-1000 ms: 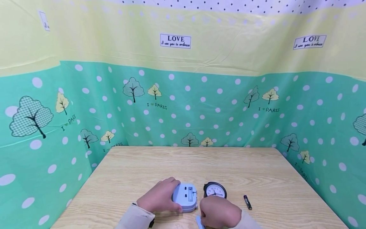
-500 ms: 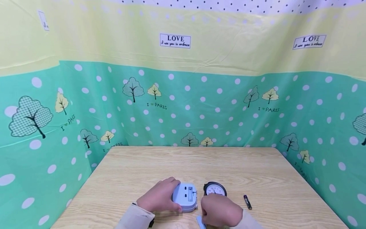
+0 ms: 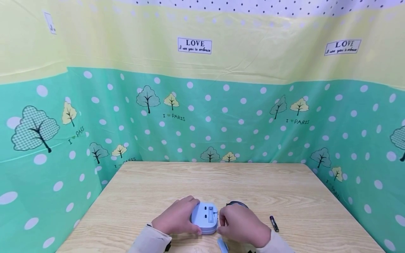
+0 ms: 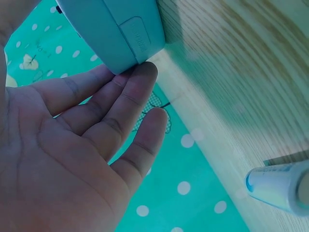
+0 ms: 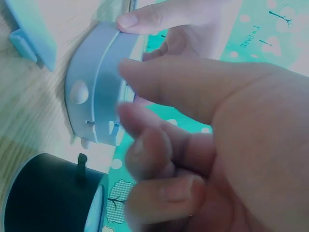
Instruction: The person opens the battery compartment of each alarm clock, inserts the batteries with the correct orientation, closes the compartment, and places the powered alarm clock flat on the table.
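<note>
My left hand (image 3: 178,217) grips a light blue alarm clock (image 3: 198,218) by its left side, thumb at the near edge, fingers at the far edge. The clock lies back up, with two black knobs and an uncovered battery slot. Just off its right side hovers my right hand (image 3: 242,225). In the right wrist view, its thumb and index finger stand apart and the other fingers bend loosely, with nothing seen between them. A light blue battery cover (image 3: 223,245) lies on the table below that hand. Behind it, a round black clock (image 3: 237,203) is mostly hidden.
A dark battery (image 3: 274,224) lies on the wooden table (image 3: 215,179) to the right. In the left wrist view a pale cylinder (image 4: 277,186) rests on the wood. Polka-dot curtains (image 3: 202,119) hang behind the table and along both sides.
My right hand has left the battery cover and moved up and slightly left to the alarm clock's right side, now hiding the black clock's face. The left hand keeps its hold.
</note>
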A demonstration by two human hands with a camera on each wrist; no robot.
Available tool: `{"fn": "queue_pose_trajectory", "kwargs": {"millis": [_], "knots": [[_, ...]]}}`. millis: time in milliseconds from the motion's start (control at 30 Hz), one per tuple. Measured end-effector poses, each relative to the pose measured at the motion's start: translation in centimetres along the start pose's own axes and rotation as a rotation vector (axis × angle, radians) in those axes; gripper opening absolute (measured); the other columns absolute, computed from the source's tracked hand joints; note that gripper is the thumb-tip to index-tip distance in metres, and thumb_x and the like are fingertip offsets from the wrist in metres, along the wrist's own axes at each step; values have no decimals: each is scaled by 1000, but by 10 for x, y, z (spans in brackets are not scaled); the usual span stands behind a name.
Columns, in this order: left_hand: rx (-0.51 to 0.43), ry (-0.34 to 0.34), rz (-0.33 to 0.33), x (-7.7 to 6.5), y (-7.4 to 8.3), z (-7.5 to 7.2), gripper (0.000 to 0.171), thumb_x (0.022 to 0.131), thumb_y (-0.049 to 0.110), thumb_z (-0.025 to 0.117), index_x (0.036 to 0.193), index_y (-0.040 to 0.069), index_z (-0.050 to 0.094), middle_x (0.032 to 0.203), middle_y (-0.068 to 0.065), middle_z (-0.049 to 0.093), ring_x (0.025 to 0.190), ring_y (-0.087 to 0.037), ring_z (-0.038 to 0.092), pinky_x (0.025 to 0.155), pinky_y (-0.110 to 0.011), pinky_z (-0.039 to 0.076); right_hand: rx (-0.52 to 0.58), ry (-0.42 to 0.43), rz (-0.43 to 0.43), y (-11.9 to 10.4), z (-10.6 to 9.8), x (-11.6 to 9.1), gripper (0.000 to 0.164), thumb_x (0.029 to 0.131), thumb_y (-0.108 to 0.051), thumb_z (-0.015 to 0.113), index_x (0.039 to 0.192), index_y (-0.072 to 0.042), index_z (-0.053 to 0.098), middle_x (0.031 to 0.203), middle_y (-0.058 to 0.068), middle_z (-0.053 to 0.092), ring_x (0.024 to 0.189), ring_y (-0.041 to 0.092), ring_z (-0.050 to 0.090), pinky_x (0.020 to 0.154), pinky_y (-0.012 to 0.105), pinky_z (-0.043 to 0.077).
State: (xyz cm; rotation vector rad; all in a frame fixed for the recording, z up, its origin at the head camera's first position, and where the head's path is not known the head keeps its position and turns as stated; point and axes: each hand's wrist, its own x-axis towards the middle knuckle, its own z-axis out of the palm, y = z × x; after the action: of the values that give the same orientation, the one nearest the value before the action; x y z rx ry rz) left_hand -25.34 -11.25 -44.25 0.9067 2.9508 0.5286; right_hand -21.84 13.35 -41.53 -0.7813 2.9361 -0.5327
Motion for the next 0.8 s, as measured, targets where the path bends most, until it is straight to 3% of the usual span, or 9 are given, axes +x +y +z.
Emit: {"fn": "queue_pose_trajectory", "kwargs": {"millis": [167,500,700,800], "knots": [[-6,0,-1,0,0,-1,99,60,56,94,139,6,60,119,2,65,98,-9,58,89,-36,53,64,62,18,2,1,4,26,80,-38,86,82,-23,65,62,-13,51,55,3,43,51,24,38],[13,-7,-6,1,0,-1,99,61,56,93,140,6,60,122,2,66,101,-9,59,93,-38,53,101,68,75,5,3,9,46,78,-42,89,109,-13,72,73,-8,56,60,6,47,52,24,40],[11,-15,-20,2,-1,0,100,61,57,93,140,7,60,123,2,65,100,-9,58,92,-38,53,57,110,67,7,11,12,73,72,-50,91,127,-10,68,98,-4,65,85,10,53,66,26,46],[-3,-29,-32,3,-1,0,100,61,58,93,141,8,60,123,2,65,99,-9,58,92,-38,53,12,141,65,8,17,13,81,70,-56,90,133,-11,66,112,-2,69,97,14,55,78,33,49]]}}
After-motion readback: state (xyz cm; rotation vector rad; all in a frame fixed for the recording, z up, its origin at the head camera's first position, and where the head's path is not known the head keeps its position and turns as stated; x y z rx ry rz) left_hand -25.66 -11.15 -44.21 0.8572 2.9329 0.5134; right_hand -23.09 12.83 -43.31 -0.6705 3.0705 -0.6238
